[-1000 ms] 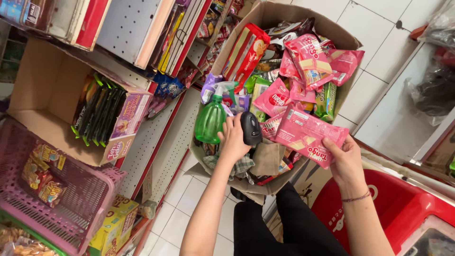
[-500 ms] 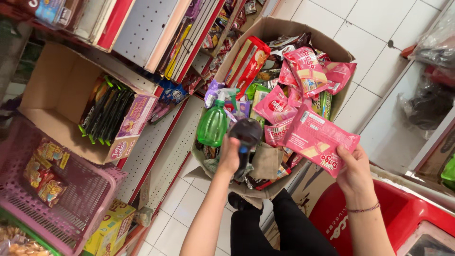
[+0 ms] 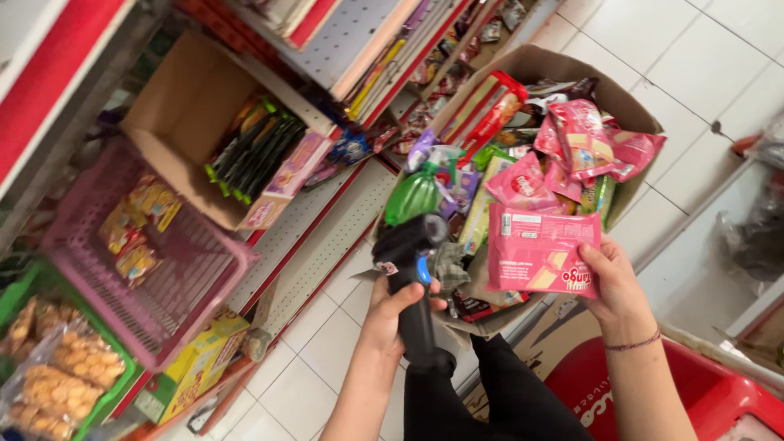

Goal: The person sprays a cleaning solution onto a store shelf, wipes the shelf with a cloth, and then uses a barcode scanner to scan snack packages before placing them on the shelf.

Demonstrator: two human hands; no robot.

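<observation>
Head view: my left hand (image 3: 392, 314) fingers clamp the black handheld scanner (image 3: 412, 269); my right hand (image 3: 614, 286) fingers pinch the pink wafer packet (image 3: 541, 251) above the cardboard box (image 3: 539, 69).

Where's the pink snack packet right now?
Right of centre in the head view: the pink snack packet is held in the right hand, just above the cardboard box.

We stood on a floor of white square tiles (image 3: 719, 57) beside red-edged shop shelves (image 3: 327, 220) with perforated white boards. On them sat an open cardboard box (image 3: 175, 122), a pink plastic basket (image 3: 175, 302) and a green one (image 3: 33, 286). The light was bright and even.
</observation>
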